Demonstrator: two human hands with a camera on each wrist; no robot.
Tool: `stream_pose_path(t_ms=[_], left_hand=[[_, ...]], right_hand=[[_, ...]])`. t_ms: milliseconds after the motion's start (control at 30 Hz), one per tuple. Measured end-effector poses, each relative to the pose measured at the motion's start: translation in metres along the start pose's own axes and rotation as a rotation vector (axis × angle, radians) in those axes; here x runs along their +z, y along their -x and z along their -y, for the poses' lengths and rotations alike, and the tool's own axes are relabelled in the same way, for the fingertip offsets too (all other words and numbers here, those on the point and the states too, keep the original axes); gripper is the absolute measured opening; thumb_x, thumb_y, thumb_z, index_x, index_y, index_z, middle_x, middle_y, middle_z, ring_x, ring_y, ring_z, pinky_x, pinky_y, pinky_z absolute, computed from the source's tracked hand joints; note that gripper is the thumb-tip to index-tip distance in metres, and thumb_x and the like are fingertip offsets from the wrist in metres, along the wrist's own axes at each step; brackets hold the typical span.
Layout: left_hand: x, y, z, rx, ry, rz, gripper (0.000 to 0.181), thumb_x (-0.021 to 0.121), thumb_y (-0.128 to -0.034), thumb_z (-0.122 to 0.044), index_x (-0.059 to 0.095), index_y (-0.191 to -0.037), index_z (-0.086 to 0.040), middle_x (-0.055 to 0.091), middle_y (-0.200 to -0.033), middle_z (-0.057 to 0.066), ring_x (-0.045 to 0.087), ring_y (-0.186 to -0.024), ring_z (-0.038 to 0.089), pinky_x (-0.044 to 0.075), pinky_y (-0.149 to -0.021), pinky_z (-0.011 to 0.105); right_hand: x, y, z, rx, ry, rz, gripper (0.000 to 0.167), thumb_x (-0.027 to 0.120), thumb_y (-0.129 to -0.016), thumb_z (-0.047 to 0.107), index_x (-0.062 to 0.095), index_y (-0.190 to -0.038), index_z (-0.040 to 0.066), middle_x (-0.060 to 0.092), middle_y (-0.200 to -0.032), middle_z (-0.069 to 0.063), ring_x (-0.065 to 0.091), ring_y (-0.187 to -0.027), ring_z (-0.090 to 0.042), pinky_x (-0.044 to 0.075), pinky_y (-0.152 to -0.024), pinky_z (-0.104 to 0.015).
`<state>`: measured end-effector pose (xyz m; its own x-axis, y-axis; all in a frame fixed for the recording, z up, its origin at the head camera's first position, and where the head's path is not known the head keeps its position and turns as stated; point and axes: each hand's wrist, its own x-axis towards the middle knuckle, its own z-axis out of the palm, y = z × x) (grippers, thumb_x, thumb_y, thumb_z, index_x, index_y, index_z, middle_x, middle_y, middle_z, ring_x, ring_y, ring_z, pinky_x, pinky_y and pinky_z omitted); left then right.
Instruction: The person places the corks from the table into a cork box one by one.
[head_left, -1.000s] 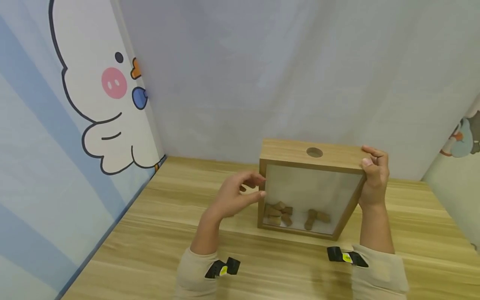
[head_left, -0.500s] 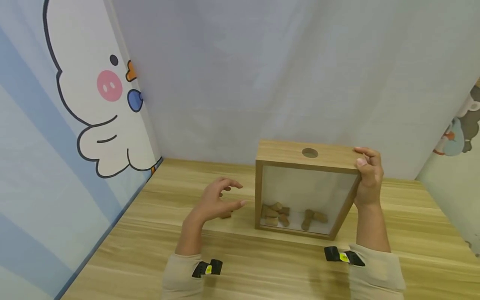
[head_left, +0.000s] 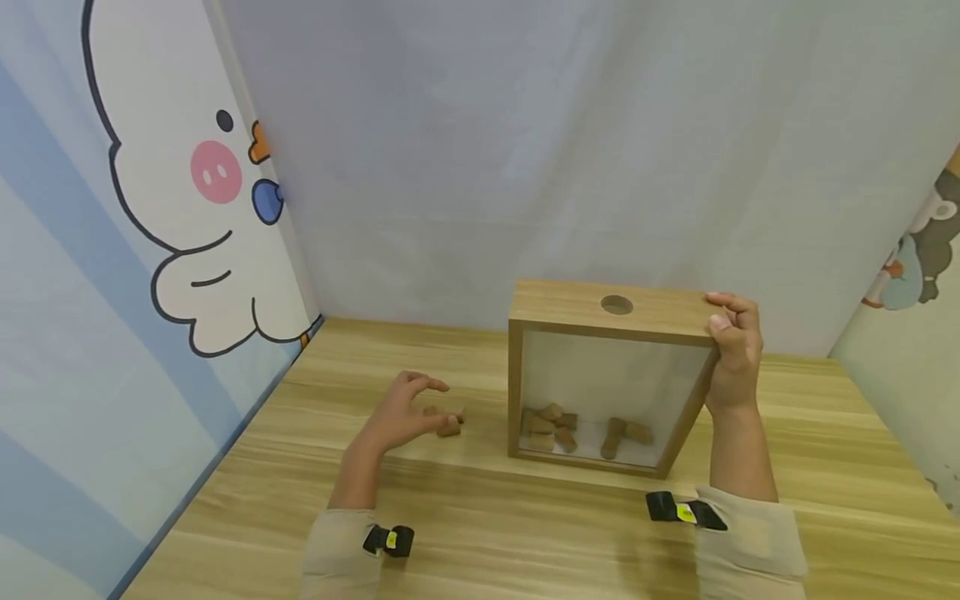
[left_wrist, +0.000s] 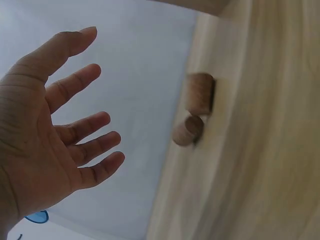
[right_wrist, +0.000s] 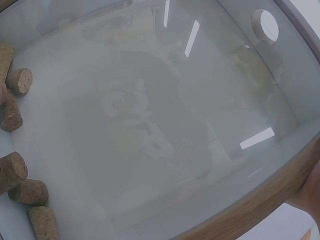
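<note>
A wooden-framed box [head_left: 558, 300] with a clear front and a round hole [head_left: 617, 305] in its top stands upright on the table. My right hand [head_left: 735, 362] grips its upper right corner, thumb on the front edge. Several corks [head_left: 611, 438] lie inside at the bottom, seen closer as corks [right_wrist: 43, 222] in the right wrist view. To the box's left, my left hand [head_left: 393, 421] is held with fingers spread and nothing in them. Loose corks [head_left: 448, 429] lie on the table beside its fingertips, partly hidden by them. The left wrist view has two corks [left_wrist: 200, 93] touching or nearly so.
The wood-grain table [head_left: 510, 533] reaches back to a pale grey curtain [head_left: 420, 167]. On the left is a wall panel [head_left: 180, 275] with a cartoon bird, and on the right another printed panel [head_left: 900, 325].
My left hand has moved left, away from the box's left side, and down to the loose corks, uncovering them. The right hand keeps its grip on the box, which stays upright.
</note>
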<state>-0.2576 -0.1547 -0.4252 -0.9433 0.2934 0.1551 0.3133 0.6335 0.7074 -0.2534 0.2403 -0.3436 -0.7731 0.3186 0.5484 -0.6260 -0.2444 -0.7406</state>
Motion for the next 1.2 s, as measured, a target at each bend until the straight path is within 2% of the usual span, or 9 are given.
stream_pose_path(t_ms=[200,333,600,733,833,1000,1200], left_hand=[[0.002,-0.001,0.023,-0.053,0.042,0.018,0.045,0.075,-0.0795,-0.022,0.061,-0.12,-0.009,0.042,-0.124,0.02,0.041,-0.114,0.043,0.04,-0.087,0.055],[0.004,-0.006,0.034,-0.089,0.08,0.021,0.045,0.075,-0.0794,-0.016,0.06,-0.12,-0.007,0.041,-0.124,0.021,0.042,-0.112,0.045,0.041,-0.086,0.054],[0.01,-0.018,0.05,-0.157,0.055,0.06,0.048,0.077,-0.0769,-0.016,0.059,-0.12,-0.007,0.045,-0.124,0.022,0.049,-0.108,0.041,0.046,-0.08,0.05],[0.013,-0.021,0.056,-0.178,0.023,0.08,0.051,0.081,-0.0721,-0.014,0.06,-0.118,-0.005,0.055,-0.115,0.017,0.052,-0.104,0.035,0.046,-0.081,0.048],[0.016,-0.022,0.059,-0.195,-0.005,0.087,0.051,0.082,-0.0697,-0.013,0.061,-0.115,-0.003,0.059,-0.108,0.014,0.053,-0.101,0.032,0.045,-0.082,0.047],[0.017,-0.024,0.058,-0.232,-0.019,0.083,0.043,0.079,-0.0711,-0.007,0.062,-0.11,-0.002,0.06,-0.105,0.012,0.054,-0.101,0.031,0.044,-0.085,0.046],[0.016,-0.023,0.051,-0.263,-0.025,0.044,0.033,0.076,-0.073,-0.003,0.059,-0.101,-0.004,0.06,-0.098,0.009,0.055,-0.095,0.029,0.044,-0.082,0.045]], right_hand=[[0.0,0.0,0.0,-0.001,-0.001,-0.004,0.025,0.046,-0.083,0.013,0.06,-0.104,0.008,0.05,-0.097,-0.012,0.047,-0.083,-0.021,0.038,-0.065,-0.03],[-0.001,-0.001,0.0,0.001,0.005,-0.007,0.025,0.047,-0.083,0.014,0.06,-0.104,0.009,0.05,-0.098,-0.012,0.047,-0.083,-0.021,0.038,-0.064,-0.03],[-0.004,-0.001,0.0,0.029,0.01,0.0,0.025,0.048,-0.083,0.017,0.058,-0.106,0.012,0.048,-0.102,-0.012,0.046,-0.086,-0.022,0.039,-0.065,-0.031],[-0.005,0.001,-0.001,0.05,0.027,0.006,0.026,0.048,-0.083,0.018,0.056,-0.107,0.013,0.046,-0.104,-0.012,0.045,-0.086,-0.023,0.039,-0.066,-0.032],[-0.005,0.001,0.0,0.062,0.042,-0.003,0.026,0.048,-0.083,0.019,0.056,-0.107,0.014,0.046,-0.104,-0.012,0.045,-0.087,-0.023,0.039,-0.066,-0.032],[-0.005,0.001,-0.001,0.062,0.057,-0.012,0.027,0.048,-0.082,0.019,0.056,-0.108,0.015,0.046,-0.106,-0.012,0.044,-0.088,-0.024,0.038,-0.067,-0.033],[-0.006,0.0,0.001,0.071,0.079,-0.013,0.028,0.048,-0.082,0.02,0.055,-0.108,0.016,0.045,-0.109,-0.011,0.042,-0.089,-0.023,0.036,-0.07,-0.034]])
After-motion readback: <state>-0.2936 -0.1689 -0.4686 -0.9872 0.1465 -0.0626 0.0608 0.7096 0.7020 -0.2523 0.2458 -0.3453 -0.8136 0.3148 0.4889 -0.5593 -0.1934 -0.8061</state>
